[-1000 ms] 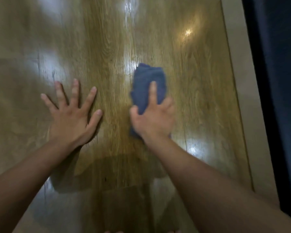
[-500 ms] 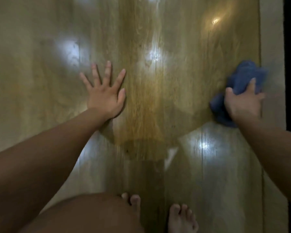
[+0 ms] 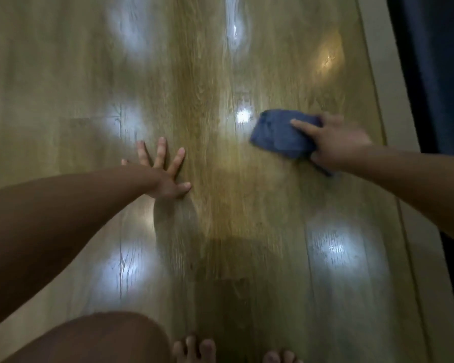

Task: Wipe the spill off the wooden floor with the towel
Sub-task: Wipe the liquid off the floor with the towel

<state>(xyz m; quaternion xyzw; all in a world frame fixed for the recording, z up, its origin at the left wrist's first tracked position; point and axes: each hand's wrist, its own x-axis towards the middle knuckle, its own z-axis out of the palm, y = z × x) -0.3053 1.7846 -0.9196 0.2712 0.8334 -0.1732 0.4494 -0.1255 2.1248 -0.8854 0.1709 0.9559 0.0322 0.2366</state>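
Observation:
A folded blue towel point(image 3: 278, 134) lies flat on the wooden floor point(image 3: 207, 74) at centre right. My right hand point(image 3: 336, 142) presses on its right end, one finger stretched over the cloth. My left hand point(image 3: 165, 174) rests flat on the planks at centre left, fingers spread, holding nothing. Bright glare patches shine on the boards; I cannot make out a distinct spill among them.
A pale skirting strip point(image 3: 383, 82) runs along the floor's right edge, with a dark blue curtain or wall point(image 3: 440, 74) beyond it. My bare knee point(image 3: 95, 339) and toes point(image 3: 194, 349) show at the bottom edge.
My right hand has slid the towel back leftward from the floor's right edge toward the middle. The left hand stays planted on the floor.

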